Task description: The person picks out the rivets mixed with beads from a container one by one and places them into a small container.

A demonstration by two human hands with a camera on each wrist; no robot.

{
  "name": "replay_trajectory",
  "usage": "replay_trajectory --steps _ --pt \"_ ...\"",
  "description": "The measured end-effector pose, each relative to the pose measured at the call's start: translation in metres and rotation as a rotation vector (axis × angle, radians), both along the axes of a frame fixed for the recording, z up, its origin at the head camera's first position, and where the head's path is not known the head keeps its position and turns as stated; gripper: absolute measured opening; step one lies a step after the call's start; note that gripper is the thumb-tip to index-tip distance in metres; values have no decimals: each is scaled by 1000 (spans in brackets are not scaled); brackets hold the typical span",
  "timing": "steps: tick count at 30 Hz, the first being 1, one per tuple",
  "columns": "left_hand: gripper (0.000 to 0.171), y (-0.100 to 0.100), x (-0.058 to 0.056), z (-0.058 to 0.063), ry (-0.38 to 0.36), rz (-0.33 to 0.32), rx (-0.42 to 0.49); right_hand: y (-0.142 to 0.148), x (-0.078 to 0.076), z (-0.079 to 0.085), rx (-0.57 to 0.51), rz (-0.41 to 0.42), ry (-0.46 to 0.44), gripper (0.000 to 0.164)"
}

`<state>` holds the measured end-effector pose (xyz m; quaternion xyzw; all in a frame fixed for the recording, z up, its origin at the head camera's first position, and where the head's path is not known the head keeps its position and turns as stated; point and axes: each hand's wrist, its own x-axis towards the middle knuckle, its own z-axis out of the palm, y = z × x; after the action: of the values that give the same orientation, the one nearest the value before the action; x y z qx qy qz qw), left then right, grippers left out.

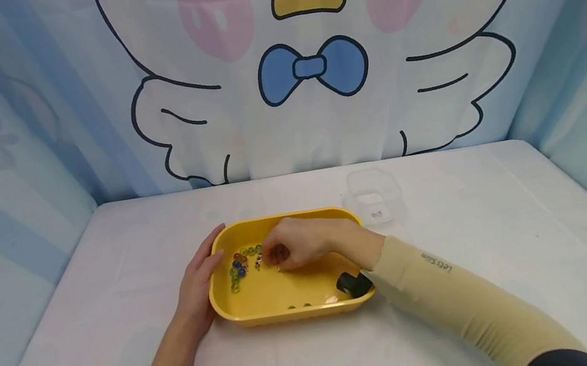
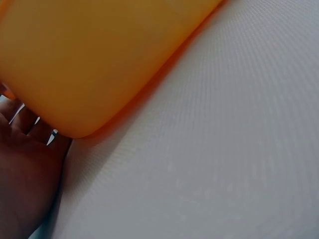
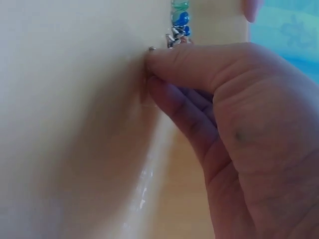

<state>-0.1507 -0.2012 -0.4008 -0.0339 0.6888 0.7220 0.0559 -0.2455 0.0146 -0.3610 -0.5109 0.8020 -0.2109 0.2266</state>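
Note:
A yellow tray [image 1: 287, 294] sits on the table with its left end held by my left hand [image 1: 195, 289], thumb over the rim and fingers along the outer wall. In the left wrist view the fingers [image 2: 22, 117] lie against the tray's side. Inside it, green, blue and amber glass marbles [image 1: 236, 265] form a bent row at the left. Small silvery pieces [image 1: 258, 263] lie beside that row. My right hand [image 1: 302, 242] reaches into the tray, thumb and forefinger pinching a tiny silvery piece [image 3: 152, 49], mostly hidden by the fingertips.
Behind the tray's right corner stands a clear plastic box [image 1: 377, 192] with a few tiny pieces inside. A few more marbles [image 1: 307, 305] lie along the tray's near wall. A printed curtain [image 1: 318, 122] hangs at the table's back edge.

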Motion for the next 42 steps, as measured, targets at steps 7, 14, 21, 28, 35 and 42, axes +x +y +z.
replay_trajectory --steps 7,14,21,28,35,42 --pt "53 -2 0 0 -1 5 -6 -4 0 -3 2 -4 3 19" --pt "53 -2 0 0 0 2 2 -2 -1 -2 7 17 -6 18" --pt "53 -2 -2 0 -2 -2 13 -4 -2 0 20 34 15 14" --pt "53 -2 -2 0 6 -9 28 -5 -1 1 25 42 13 12" --pt "52 -2 -2 -1 8 -12 34 -3 -1 0 23 -12 -10 14" --pt "52 -1 -1 -1 2 -10 23 -2 -1 0 -25 -26 -4 10"
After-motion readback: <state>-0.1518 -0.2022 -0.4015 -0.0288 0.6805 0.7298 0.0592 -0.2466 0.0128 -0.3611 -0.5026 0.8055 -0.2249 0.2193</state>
